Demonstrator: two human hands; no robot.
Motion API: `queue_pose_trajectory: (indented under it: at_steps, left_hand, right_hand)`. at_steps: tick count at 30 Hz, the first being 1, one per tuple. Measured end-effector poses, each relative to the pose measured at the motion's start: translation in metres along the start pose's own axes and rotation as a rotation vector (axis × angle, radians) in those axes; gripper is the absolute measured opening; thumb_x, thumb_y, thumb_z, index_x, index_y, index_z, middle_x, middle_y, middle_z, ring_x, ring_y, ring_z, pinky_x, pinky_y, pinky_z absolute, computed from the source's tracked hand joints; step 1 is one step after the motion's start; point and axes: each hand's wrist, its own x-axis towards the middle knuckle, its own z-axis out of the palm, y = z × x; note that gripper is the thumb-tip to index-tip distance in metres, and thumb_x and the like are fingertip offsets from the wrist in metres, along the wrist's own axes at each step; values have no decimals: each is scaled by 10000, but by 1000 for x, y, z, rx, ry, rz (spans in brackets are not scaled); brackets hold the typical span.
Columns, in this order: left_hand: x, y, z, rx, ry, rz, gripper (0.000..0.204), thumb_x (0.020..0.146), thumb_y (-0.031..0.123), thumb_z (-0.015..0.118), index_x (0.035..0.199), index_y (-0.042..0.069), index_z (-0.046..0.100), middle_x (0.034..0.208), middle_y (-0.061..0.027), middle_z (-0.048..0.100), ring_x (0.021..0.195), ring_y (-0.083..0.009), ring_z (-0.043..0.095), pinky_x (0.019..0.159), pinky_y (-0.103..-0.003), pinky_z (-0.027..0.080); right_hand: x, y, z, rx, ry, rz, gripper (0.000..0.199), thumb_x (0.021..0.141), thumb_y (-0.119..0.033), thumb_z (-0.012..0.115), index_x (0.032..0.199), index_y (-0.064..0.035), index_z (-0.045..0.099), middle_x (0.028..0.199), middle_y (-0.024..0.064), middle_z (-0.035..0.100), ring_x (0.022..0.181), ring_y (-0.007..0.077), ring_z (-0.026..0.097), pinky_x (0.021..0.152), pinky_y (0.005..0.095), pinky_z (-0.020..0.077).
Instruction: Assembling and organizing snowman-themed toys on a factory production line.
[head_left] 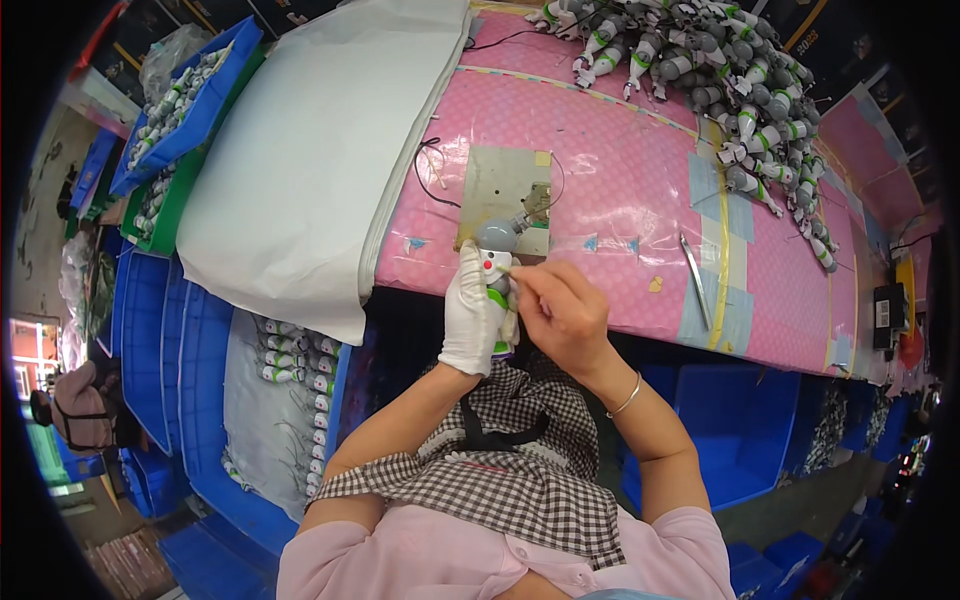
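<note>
My left hand [470, 315], in a white glove, is closed around a small toy figure [497, 262]. The figure has a grey rounded top, a white face with a red nose and a green band lower down. It is held at the front edge of the pink-covered table, just before a flat metal plate [487, 185] with a small fitting on it. My bare right hand [565, 305] pinches at the right side of the figure's face. Something thin and pale shows at its fingertips, too small to name. A bracelet circles my right wrist.
Similar grey, white and green figures [745, 85] are heaped at the table's far right. Metal tweezers [694, 280] lie on the right. A white sheet [310, 130] covers the left. Blue bins [735, 430] stand below; one at left [215, 400] holds rows of figures.
</note>
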Motion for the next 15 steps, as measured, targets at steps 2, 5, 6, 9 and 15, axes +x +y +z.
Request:
queue_pose_trajectory:
  at_steps: [2, 5, 6, 9, 15]
  left_hand:
    - [-3, 3, 0, -4, -45, -51, 540, 949, 539, 319, 842, 56, 536, 558, -24, 486, 333, -124, 407, 298, -253, 318]
    - [-2, 0, -2, 36, -67, 6, 531, 952, 535, 316, 836, 60, 522, 558, -26, 486, 337, -123, 411, 300, -252, 321]
    - [-2, 1, -3, 11, -56, -41, 532, 951, 537, 315, 836, 62, 523, 558, -26, 487, 336, -123, 410, 299, -253, 320]
    - [0, -3, 2, -32, -31, -38, 533, 949, 543, 315, 831, 67, 523, 559, -26, 488, 335, -120, 407, 299, -252, 318]
    - [5, 1, 3, 6, -80, -39, 526, 948, 546, 313, 827, 75, 514, 558, -18, 477, 331, -117, 400, 297, -249, 317]
  right_hand:
    - [-1, 1, 1, 9, 3, -43, 216, 699, 82, 651, 898, -4, 647, 761, 98, 589, 594, 209, 573, 504, 290, 459]
    - [2, 2, 0, 10, -6, -75, 210, 701, 82, 651, 894, -1, 646, 761, 96, 590, 589, 207, 568, 498, 290, 454]
    - [2, 2, -1, 5, -19, -66, 207, 701, 82, 652, 891, 1, 645, 762, 96, 591, 588, 208, 567, 498, 292, 454]
    - [4, 0, -1, -14, -16, -127, 207, 701, 80, 654, 893, 2, 643, 763, 94, 592, 588, 208, 566, 500, 293, 456]
    - [9, 7, -5, -63, -21, -107, 213, 705, 80, 649, 903, 1, 643, 766, 95, 595, 588, 201, 565, 502, 287, 457]
